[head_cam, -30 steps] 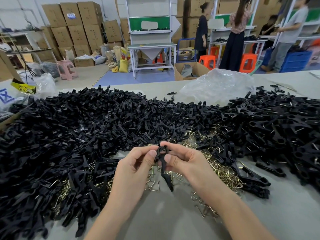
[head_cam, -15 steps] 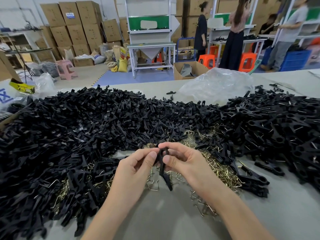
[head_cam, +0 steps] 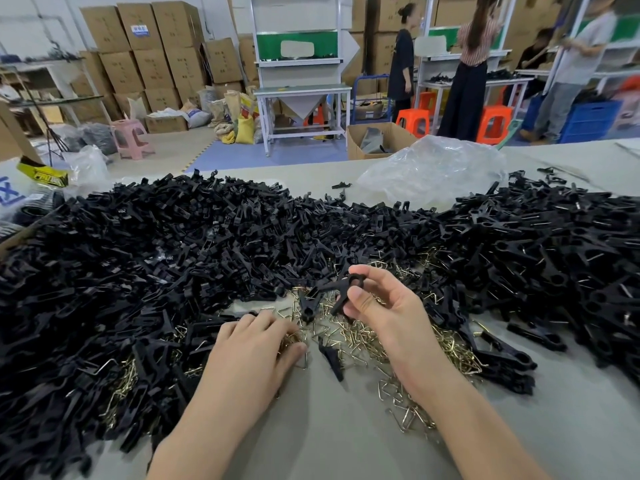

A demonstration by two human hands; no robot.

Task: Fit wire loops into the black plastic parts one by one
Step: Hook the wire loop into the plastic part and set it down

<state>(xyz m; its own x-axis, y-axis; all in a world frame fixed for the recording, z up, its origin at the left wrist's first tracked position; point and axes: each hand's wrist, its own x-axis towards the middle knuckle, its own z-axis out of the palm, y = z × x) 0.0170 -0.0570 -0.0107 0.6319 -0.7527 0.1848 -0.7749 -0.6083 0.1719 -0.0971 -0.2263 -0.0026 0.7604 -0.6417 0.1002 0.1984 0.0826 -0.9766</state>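
On the table [head_cam: 346,441] the left hand [head_cam: 249,351] is laid on the wire loops [head_cam: 360,336]; whether its grip holds one cannot be told; a black plastic part [head_cam: 341,289] is pinched above them in the closed grip of the right hand [head_cam: 384,306]; heaped black parts [head_cam: 173,244] are seen beyond.

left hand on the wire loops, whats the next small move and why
Probably pinch one loop from the wire loops under the left hand and lift it to the black plastic part. The right hand holds that part raised over the pile; the left hand rests fingertips-down on the loops.
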